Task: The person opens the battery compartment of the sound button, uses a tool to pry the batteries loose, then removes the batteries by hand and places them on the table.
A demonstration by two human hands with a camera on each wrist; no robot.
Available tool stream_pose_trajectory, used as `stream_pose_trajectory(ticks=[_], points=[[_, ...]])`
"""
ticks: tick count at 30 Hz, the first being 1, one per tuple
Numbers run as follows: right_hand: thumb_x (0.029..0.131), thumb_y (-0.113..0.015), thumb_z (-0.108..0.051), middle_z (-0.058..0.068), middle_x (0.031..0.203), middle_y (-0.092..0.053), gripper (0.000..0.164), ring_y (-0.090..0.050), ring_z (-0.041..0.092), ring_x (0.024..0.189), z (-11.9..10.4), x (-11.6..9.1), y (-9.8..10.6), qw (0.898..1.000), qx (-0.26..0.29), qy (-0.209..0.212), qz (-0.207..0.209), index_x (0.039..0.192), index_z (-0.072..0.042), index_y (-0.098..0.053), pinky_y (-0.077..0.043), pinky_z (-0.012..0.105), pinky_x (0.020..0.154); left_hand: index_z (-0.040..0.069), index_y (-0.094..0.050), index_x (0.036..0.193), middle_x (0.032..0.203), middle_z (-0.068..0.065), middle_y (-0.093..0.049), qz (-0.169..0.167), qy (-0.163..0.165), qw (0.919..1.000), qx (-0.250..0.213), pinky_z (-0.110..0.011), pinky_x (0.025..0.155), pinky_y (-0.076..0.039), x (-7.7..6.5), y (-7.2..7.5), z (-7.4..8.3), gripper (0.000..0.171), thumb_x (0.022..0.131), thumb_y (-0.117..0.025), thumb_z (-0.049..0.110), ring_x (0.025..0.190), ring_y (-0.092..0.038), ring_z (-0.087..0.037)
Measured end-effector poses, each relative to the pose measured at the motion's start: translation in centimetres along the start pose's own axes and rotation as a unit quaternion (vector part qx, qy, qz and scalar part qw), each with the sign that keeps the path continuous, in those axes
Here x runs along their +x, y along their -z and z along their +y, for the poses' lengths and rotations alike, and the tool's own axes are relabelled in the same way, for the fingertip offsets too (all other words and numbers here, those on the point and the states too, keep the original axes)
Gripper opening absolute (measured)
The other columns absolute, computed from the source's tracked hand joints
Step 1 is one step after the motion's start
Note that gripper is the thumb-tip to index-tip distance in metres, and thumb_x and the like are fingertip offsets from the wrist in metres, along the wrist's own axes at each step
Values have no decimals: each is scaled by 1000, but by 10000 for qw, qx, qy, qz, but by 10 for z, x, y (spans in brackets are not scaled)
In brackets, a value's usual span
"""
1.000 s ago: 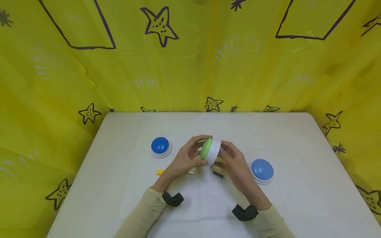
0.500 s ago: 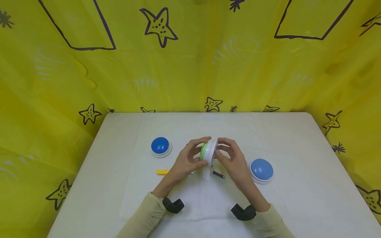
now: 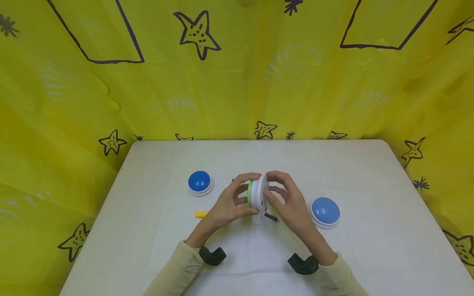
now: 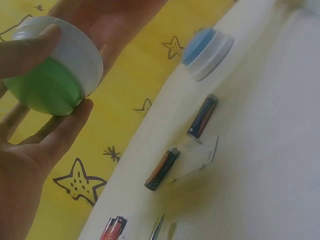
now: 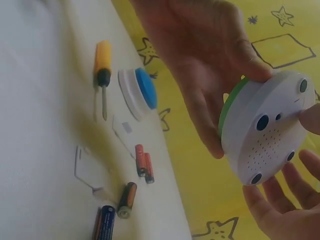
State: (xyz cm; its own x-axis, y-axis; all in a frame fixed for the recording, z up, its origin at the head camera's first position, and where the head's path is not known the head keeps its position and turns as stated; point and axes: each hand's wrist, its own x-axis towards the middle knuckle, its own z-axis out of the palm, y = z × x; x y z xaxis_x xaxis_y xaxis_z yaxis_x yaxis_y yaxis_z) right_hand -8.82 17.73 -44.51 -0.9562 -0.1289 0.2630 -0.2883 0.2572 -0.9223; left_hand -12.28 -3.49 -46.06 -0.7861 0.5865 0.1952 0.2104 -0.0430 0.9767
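Note:
A round push button (image 3: 255, 194) with a green dome and a white base is held up on its side over the table. My left hand (image 3: 230, 203) grips it around the rim, thumb on the near side and fingers on the far side. From the other side my right hand (image 3: 290, 202) holds it too, with the thumb against the flat underside and fingertips at the rim. In the right wrist view the button's underside (image 5: 272, 145) shows a patch of small holes and several dark round feet. Part of the green dome (image 4: 47, 87) appears in the left wrist view.
A dark blue push button (image 3: 199, 181) stands at the left, a lighter blue one (image 3: 325, 210) at the right. Below the hands lie a yellow screwdriver (image 5: 103, 62), red batteries (image 5: 144, 164), dark batteries (image 4: 202, 116) and thin white covers (image 5: 92, 167). A yellow curtain (image 3: 237, 82) hangs behind the table.
The green button has turned, so its dome shows less and its underside more. My right hand has shifted slightly left, its thumb now on the underside.

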Motion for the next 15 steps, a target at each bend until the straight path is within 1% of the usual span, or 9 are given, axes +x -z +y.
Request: stream_pose_trajectory(ticks=[2,4,9,12,15], points=[[99,-70,-8,10,146,-54,51,-53,29,138,-3,0,0,10000,-33,-46,20,146,-9,-48,-48,19,109,26,-42,154,164,3,-38,32,-123,9999,80,-42,112,-51,-1,0,1,80,87,-85,11,148,-45,-34],[100,-69,-8,11,145,-54,50,-54,31,137,-6,1,-1,10000,-57,-71,19,145,-8,-49,-50,25,110,23,-43,153,164,1,-38,82,-264,9994,208,-40,112,-51,-1,0,1,80,87,-84,7,149,-44,-33],[101,-68,-10,12,145,-55,45,-57,35,134,-14,3,0,9996,-139,-238,-100,143,-8,-51,-52,40,109,20,-48,149,161,-2,-41,266,-565,9946,825,-37,108,-54,-4,1,2,79,83,-85,0,147,-46,-29],[102,-66,-11,13,145,-55,42,-59,36,133,-18,4,2,9989,-41,-387,-277,142,-8,-51,-53,42,108,19,-52,146,160,-3,-42,292,-765,9886,1262,-37,105,-56,-5,3,2,75,82,-85,-2,144,-49,-28],[103,-65,-12,14,145,-55,41,-61,36,130,-20,4,4,9973,120,-548,-484,142,-7,-51,-55,36,107,17,-53,143,158,-7,-43,271,-1045,9798,1686,-39,104,-57,-6,5,5,72,82,-84,-5,143,-49,-29]])
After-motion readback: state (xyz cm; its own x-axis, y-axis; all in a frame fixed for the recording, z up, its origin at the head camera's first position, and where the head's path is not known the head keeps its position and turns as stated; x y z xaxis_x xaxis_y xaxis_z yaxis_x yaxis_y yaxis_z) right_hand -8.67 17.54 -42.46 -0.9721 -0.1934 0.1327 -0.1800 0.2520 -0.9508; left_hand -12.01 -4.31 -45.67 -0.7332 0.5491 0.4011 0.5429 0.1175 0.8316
